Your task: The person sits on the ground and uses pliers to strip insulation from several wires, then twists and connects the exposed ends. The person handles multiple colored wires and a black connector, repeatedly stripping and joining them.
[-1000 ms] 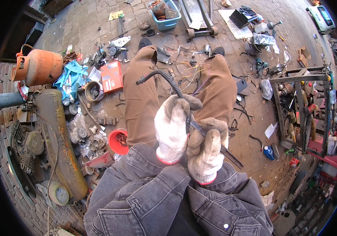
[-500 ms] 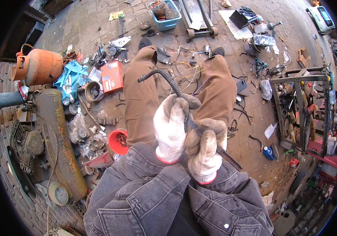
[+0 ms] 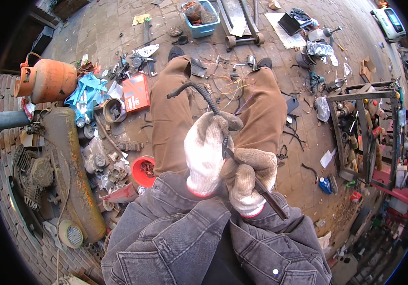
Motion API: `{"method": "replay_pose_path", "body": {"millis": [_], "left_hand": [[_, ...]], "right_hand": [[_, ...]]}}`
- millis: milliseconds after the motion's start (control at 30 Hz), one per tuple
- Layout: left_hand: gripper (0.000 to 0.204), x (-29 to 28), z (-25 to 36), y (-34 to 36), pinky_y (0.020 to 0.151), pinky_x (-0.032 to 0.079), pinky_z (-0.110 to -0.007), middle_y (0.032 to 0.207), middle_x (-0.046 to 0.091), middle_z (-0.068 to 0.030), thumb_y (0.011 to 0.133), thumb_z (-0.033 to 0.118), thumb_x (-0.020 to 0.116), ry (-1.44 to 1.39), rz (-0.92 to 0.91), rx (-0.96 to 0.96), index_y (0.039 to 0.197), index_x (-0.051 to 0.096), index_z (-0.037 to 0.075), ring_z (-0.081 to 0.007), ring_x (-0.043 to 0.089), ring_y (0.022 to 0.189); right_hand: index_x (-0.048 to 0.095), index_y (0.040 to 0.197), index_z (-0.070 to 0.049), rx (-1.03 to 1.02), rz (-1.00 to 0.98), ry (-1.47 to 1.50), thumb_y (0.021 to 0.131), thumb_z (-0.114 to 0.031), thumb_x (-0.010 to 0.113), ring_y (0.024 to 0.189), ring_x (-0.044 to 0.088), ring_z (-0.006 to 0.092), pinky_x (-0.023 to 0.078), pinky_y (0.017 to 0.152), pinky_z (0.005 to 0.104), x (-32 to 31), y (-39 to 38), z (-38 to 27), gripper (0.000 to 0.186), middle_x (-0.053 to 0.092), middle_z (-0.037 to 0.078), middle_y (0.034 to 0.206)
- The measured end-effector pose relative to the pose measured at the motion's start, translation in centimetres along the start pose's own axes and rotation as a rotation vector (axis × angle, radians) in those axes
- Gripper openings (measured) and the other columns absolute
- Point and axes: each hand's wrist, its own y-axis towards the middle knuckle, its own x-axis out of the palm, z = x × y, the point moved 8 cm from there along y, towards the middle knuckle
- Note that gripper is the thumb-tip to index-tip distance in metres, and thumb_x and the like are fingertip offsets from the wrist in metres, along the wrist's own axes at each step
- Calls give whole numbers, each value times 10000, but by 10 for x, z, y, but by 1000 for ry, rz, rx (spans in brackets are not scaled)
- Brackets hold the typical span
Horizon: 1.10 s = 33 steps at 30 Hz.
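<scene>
White knit work gloves cover both of my hands, raised over my lap. My left hand point(image 3: 207, 152) is closed round a short piece of black corrugated wire conduit point(image 3: 208, 99). Its free end curves up and to the left above the thumb and forefinger. Below those fingers, the dark lower end of the piece shows between the hands. Pressed close on the right, my right hand point(image 3: 249, 183) grips a narrow dark metal blade point(image 3: 271, 200). The blade's tip is at the conduit's lower end, and its long tail slants down to the right past the glove. Whether the tip cuts in cannot be made out.
Around my legs lie loose coloured wires point(image 3: 235, 88) and scraps of black tubing point(image 3: 310, 172). At left are a red bucket point(image 3: 137, 176), a red box point(image 3: 136, 91) and an orange gas cylinder point(image 3: 54, 80). A blue bin point(image 3: 203, 31) stands ahead; a metal frame point(image 3: 361, 95) stands right.
My right hand has turned and shifted slightly, so more of the blade's tail sticks out toward the lower right. The left hand keeps its hold on the conduit almost in place.
</scene>
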Motion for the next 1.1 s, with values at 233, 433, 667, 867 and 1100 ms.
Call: {"method": "replay_pose_path", "body": {"millis": [233,433,667,867,1100], "left_hand": [[432,-3,-3,1,532,357,-212,696,550,27,1021,412,573,-21,8,-21,993,666,-9,-42,469,582],[409,-4,-4,0,527,352,-213,691,549,29,1023,393,572,-4,-20,-37,982,670,-2,-43,456,567],[380,-7,-5,-1,506,346,-207,654,536,39,1029,368,565,-2,6,-71,979,679,9,-36,466,549],[358,-6,-9,-4,482,333,-211,628,529,39,1027,353,575,-2,16,-115,972,683,16,-35,460,523],[375,-6,-3,-5,424,340,-233,644,593,-13,1056,342,534,-1,5,-116,978,639,-9,-63,461,454]], "right_hand": [[545,1157,7,-21,-164,-162,956,-194,685,710,657,182,539,658,291,6,4,-2,317,672,153,933],[593,1129,26,-5,-271,-314,948,-163,676,866,647,203,524,793,314,7,6,-9,274,662,154,1038],[678,974,7,75,-224,-262,850,-10,675,674,634,227,509,617,317,8,6,-11,125,664,106,800],[690,989,-7,-256,-306,-531,819,-36,682,626,624,254,506,584,345,11,7,-24,173,664,89,780],[680,1029,6,-278,-526,-721,846,-28,647,724,671,283,523,697,356,14,-11,-21,189,685,137,866]]}}
